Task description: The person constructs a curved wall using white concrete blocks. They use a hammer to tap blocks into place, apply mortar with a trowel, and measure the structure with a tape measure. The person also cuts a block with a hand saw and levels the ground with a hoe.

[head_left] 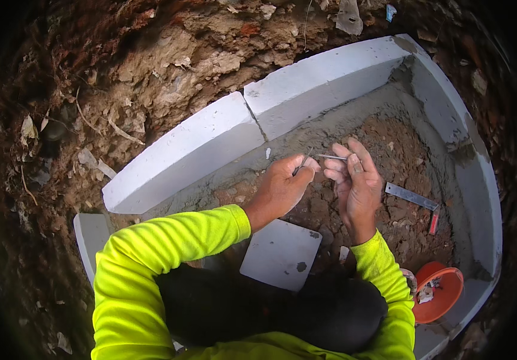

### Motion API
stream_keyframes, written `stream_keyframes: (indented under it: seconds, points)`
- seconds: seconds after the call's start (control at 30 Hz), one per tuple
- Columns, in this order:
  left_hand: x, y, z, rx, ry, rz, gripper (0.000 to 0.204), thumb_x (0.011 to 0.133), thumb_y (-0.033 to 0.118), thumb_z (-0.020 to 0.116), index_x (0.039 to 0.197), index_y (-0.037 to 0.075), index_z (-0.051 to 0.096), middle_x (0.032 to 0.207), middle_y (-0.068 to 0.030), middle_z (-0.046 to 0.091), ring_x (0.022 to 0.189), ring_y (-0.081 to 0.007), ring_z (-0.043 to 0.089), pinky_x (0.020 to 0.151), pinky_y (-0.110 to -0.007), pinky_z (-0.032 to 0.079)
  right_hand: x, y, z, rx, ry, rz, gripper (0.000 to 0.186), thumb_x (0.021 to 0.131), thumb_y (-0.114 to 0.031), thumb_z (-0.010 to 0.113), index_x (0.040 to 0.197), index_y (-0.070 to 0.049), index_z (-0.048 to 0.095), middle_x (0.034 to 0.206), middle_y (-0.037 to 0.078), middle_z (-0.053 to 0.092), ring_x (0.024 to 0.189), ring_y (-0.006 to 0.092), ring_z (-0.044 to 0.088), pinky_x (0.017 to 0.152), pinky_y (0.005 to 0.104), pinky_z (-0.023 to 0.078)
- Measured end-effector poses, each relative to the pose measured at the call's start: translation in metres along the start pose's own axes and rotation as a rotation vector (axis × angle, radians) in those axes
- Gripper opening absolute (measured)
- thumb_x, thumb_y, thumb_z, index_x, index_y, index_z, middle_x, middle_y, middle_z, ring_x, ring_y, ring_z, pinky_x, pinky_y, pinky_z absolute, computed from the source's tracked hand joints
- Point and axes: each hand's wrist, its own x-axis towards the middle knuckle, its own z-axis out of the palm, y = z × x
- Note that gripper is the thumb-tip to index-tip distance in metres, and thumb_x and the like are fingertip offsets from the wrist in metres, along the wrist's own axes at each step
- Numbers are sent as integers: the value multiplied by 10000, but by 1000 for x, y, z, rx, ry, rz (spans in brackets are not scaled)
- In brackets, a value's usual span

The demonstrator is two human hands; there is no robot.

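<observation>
My left hand (283,185) is closed, thumb against the bent forefinger, on a thin dark piece of metal (307,158) whose tip sticks up. What kind of piece it is, I cannot make out. Close by on the right, my right hand (359,185) pinches a slim grey nail (332,157) between thumb and fingers, one end pointing at the left hand. The two hands are a little apart, above rough brown soil. Pale dust covers the fingertips of both.
Grey-white blocks (186,153) bedded in wet mortar (354,117) form a low wall around me. A try square (413,197) with a red handle lies on soil at right. Near my right forearm stands an orange bucket (450,294) with small scraps. A flat white slab (279,255) lies before my knees.
</observation>
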Motion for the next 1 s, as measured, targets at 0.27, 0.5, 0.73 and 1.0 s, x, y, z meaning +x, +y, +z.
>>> stream_keyframes:
  seconds: [0.27,0.5,0.73,1.0]
  points:
    - [20,-24,-22,-230,163,78,208,929,183,646,918,-15,707,722,36,588,613,-44,463,542,-246,410,4,55,22,-45,53,-8,399,1011,-169,562,1345,41,505,1278,181,622,1063,186,641,864,312,553]
    - [79,-8,-66,66,287,348,246,894,207,648,915,-30,709,801,-88,697,726,-129,608,680,-303,490,5,67,-18,-726,-44,-103,475,936,-155,664,1334,56,512,1239,197,631,1091,256,626,930,380,514]
    - [139,-26,-143,439,403,458,215,802,173,716,935,4,725,803,-174,703,703,-266,667,699,-358,510,-34,105,-171,-1869,-224,247,538,794,-120,718,1246,33,472,1231,287,490,1064,501,559,918,524,491]
    - [139,-31,-175,1008,269,535,178,772,179,740,896,55,713,879,-144,672,823,-354,658,715,-430,505,-36,128,-206,-1728,-18,350,464,769,-110,697,1179,5,513,1091,265,570,955,493,622,833,531,518]
